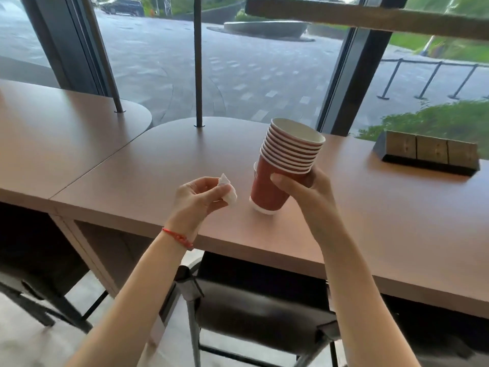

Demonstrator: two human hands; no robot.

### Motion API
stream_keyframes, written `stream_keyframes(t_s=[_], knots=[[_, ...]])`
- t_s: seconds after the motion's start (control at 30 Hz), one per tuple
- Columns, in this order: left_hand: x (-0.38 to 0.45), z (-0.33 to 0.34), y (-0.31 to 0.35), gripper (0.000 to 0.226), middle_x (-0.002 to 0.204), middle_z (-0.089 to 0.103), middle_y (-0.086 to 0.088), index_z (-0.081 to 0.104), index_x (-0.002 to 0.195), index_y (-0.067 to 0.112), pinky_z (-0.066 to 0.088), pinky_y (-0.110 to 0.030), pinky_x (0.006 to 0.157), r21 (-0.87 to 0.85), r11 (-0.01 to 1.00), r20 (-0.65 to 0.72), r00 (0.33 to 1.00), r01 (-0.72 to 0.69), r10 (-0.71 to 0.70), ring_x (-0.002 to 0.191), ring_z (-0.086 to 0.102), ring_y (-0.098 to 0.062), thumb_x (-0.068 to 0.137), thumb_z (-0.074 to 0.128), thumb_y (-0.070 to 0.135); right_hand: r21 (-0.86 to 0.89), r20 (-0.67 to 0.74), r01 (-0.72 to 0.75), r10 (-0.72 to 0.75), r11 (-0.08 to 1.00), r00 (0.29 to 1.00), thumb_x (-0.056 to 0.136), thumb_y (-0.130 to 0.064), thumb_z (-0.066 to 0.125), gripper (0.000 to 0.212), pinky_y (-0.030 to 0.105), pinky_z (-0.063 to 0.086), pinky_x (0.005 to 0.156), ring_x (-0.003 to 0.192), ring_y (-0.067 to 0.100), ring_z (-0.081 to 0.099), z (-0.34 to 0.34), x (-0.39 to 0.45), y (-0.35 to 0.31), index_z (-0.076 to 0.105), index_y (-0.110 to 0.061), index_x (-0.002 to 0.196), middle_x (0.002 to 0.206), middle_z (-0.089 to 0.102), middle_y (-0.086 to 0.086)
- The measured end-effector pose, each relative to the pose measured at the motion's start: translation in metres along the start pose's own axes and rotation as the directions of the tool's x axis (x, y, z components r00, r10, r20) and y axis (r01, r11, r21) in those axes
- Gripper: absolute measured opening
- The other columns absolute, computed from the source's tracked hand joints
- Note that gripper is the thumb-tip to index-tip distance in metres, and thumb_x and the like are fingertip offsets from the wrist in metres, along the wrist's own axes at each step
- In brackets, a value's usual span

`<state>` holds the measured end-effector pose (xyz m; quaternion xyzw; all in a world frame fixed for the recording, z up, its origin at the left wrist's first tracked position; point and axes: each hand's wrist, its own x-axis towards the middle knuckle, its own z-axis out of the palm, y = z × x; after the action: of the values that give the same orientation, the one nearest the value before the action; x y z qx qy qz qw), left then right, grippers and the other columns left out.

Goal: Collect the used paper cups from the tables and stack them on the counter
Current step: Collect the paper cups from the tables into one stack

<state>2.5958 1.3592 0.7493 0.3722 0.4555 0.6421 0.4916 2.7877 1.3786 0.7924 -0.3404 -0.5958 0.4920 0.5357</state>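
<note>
Both forearms were bare, with no sleeves in view. A thin red cord bracelet point(177, 237) circled the wrist just below the left hand point(197, 200).

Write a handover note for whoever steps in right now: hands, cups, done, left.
Left hand: pinching a crumpled white tissue, raised over the table.
Right hand: gripping a nested stack of red paper cups, tilted, its base on or just above the table; I cannot tell which.
A further cup may sit behind the stack's lower left; mostly hidden.
Done: several cups collected and nested into one stack.
Left: bin the tissue, check other tables for cups, carry the stack to the counter. No loose cups elsewhere in view.
</note>
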Motion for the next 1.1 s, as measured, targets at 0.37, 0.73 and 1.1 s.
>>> stream_keyframes(t_s=[0.37, 0.73, 1.1], knots=[[0.029, 0.008, -0.008, 0.007, 0.069, 0.071, -0.004, 0.068, 0.079, 0.004, 0.055, -0.020, 0.061, -0.016, 1.000, -0.016, 1.000, 0.016, -0.017, 0.066, 0.069, -0.015, 0.072, 0.070, 0.005, -0.076, -0.057, 0.042, -0.047, 0.996, 0.997, 0.074, -0.005, 0.074, 0.038, 0.019, 0.054, 0.071, 0.083, 0.004, 0.067, -0.014, 0.084, -0.005, 0.057, -0.010, 0.108, 0.095, 0.067, -0.002], [0.034, -0.002, -0.022, 0.010, 0.066, 0.071, -0.002, 0.067, 0.077, 0.005, 0.054, -0.020, 0.059, -0.044, 0.997, -0.027, 0.998, 0.063, -0.064, 0.064, 0.069, -0.013, 0.068, 0.071, 0.007, -0.197, -0.068, -0.079, 0.067, 0.977, 0.995, 0.066, -0.011, 0.081, 0.049, 0.017, 0.053, 0.070, 0.084, 0.001, 0.065, -0.013, 0.074, 0.054, 0.056, -0.009, 0.109, 0.100, 0.067, 0.002], [0.026, -0.006, -0.030, 0.020, 0.066, 0.071, -0.002, 0.067, 0.076, 0.005, 0.055, -0.021, 0.059, -0.067, 0.996, -0.031, 0.998, 0.055, -0.057, 0.065, 0.069, -0.013, 0.059, 0.073, 0.014, -0.241, -0.099, -0.152, 0.132, 0.959, 0.986, 0.062, -0.007, 0.083, 0.057, 0.014, 0.050, 0.064, 0.082, 0.003, 0.059, -0.007, 0.059, 0.076, 0.052, -0.009, 0.110, 0.098, 0.063, 0.000]])
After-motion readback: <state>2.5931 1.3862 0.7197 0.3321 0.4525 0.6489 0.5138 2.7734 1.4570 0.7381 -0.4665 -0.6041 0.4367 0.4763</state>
